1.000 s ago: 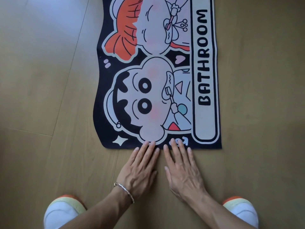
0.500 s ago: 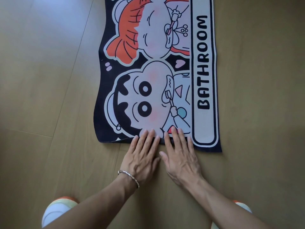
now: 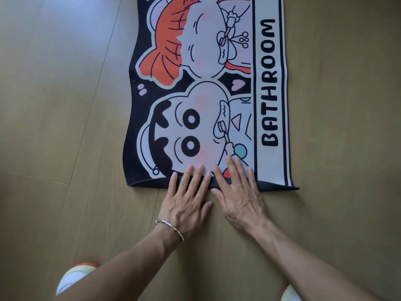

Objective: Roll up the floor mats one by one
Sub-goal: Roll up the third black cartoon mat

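A: Item one, mat (image 3: pixel 208 94). Location?

B: Flat on the floor (image 3: pixel 65 127), centre to upper right of frame, with its far end running out past the top edge. The near edge is turned over once. The fold (image 3: pixel 149 183) shows as a dark strip across mid-frame.

A: Hands?

B: Left hand (image 3: pixel 186 198) and right hand (image 3: pixel 236 196) are both flat, fingers straight, grasping nothing. The palms are on the floor and the fingers lie across the fold, tips on the print. They sit side by side at the fold's middle.

A: Risks, listed.

B: One: both ends of the fold are unpressed and may spring back or lag, giving a skewed, cone-shaped roll. Two: the fold's depth looks uneven along its length, so the start is probably off square. Three: the mat's left edge is wavy, and ripples could get wound in as creases. Four: the floor looks smooth, so a forward push might slide the mat instead of turning it.

A: Surroundings? Obstructions?

B: Bracelet (image 3: pixel 170 228) on the left wrist. Left shoe (image 3: pixel 73 276) at lower left and right shoe (image 3: pixel 290 293) at lower right, both behind the hands. The path beyond the top edge is out of view, so I cannot tell.
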{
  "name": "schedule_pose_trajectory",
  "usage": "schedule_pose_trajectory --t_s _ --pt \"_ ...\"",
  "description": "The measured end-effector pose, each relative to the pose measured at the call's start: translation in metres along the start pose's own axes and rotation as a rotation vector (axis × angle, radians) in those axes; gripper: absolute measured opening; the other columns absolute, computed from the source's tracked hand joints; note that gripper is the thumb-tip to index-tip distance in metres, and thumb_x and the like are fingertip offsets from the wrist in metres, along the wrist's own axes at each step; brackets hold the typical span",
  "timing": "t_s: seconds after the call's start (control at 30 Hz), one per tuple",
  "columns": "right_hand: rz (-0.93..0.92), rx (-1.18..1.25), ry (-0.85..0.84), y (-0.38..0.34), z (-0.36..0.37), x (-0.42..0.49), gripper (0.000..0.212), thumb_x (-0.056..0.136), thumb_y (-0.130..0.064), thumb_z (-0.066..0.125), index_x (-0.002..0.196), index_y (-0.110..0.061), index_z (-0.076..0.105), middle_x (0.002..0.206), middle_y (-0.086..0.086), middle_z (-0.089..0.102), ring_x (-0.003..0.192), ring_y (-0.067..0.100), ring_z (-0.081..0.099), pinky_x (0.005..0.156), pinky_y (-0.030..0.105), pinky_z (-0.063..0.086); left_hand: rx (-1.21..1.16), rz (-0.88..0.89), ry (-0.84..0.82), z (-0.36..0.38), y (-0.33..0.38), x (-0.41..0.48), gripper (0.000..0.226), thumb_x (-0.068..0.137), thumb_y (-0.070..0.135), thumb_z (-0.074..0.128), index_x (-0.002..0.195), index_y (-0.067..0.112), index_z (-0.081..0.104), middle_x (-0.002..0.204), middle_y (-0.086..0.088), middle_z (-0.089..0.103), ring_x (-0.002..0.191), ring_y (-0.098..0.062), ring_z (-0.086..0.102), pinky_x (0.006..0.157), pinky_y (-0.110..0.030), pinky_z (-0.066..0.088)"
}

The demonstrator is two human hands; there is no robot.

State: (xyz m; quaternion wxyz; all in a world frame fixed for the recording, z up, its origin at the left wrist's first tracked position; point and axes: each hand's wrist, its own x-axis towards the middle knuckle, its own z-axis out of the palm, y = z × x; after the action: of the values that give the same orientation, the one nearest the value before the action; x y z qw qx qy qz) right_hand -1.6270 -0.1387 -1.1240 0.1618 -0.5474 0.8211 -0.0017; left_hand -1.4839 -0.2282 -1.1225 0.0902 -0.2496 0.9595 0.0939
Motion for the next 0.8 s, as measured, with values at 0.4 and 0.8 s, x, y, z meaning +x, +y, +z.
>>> schedule_pose_trajectory --t_s 0.4,0.8 --pt "0.049 0.052 -0.068 0.002 -0.017 0.028 0.067 0.093 -0.059 -0.004 0.148 -0.024 0.012 0.155 0.01 0.002 0.145 0.029 0.007 0.114 0.046 0.005 0.02 -0.001 0.014 -0.008 -0.01 0.029 0.063 0.091 0.047 0.03 0.144 0.014 0.027 0.152 -0.011 0.03 0.141 -0.029 0.025 0.109 -0.053 0.015" --pt "-0.152 0.109 0.056 0.017 -0.034 0.043 0.056 0.092 -0.049 0.038 0.125 -0.008 0.056 0.126 0.016 0.049 0.122 0.032 0.043 0.11 0.045 0.033 0.023 0.042 0.003 -0.018 -0.022 0.049 0.06 0.092 0.046 0.029 0.14 0.011 0.038 0.145 -0.015 0.04 0.134 -0.033 0.037 0.102 -0.055 0.035"
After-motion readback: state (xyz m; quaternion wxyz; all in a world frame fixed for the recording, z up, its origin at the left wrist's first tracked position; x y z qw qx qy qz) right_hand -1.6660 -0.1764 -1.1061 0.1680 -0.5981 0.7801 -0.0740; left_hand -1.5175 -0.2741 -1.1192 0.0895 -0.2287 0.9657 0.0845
